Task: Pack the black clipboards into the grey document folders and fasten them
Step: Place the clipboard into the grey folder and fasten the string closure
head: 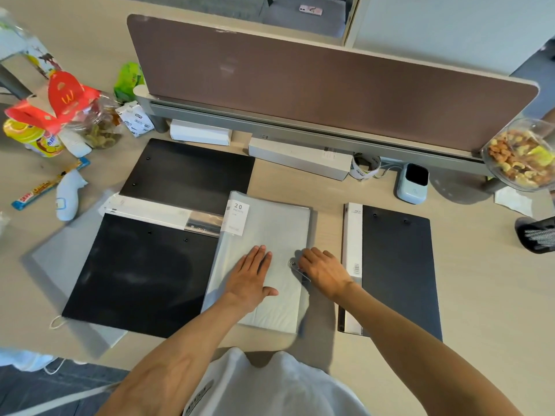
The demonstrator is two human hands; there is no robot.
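A grey document folder (270, 232) with a "20 pockets" label lies closed in front of me. My left hand (250, 277) presses flat on its cover, fingers apart. My right hand (322, 270) pinches the elastic cord at the round fastener button (292, 263) near the folder's right edge. A black clipboard (141, 274) lies to the left on an open grey folder (60, 259). Another black clipboard (189, 172) lies behind it. A third black clipboard (399, 271) rests at the right with a white paper band along its left side.
A brown desk divider (330, 85) runs across the back, with white boxes (300, 159) and a small blue device (413, 183) below it. Snacks, a jar and red packaging (60, 94) crowd the left. A bowl of nuts (521, 156) sits far right.
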